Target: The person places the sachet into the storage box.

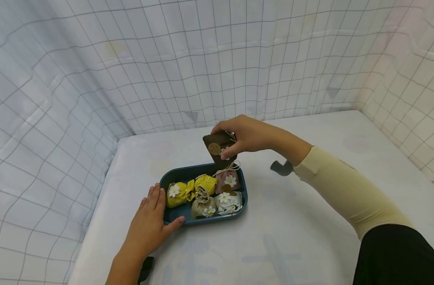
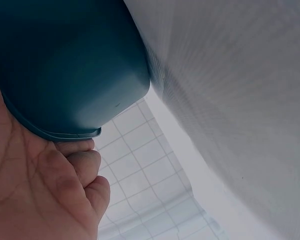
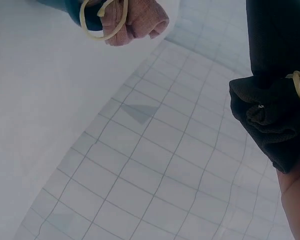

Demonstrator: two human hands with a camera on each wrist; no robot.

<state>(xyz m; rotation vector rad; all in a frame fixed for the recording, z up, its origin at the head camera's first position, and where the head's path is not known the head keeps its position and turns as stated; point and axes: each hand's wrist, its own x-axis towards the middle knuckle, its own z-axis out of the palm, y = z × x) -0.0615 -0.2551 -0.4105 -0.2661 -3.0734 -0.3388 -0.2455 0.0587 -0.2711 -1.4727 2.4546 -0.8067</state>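
While pinching brown pouch (image 1: pixel 218 148), right grip (image 1: pixel 243 134).

A staged recording booth, more a lab set-up than a home. White cloth with a thin grey grid (image 1: pixel 209 59) hangs as walls from nine o'clock round past twelve to three o'clock, closing in a counter (image 1: pixel 309 221) draped in plain white sheeting. The one furnishing is a small blue tray (image 1: pixel 177 174) of fabric sachets near the middle.

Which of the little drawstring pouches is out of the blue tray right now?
The dark brown pouch, pinched in the right hand above the blue tray's far end. The yellow, beige, pink and white ones all lie inside the tray.
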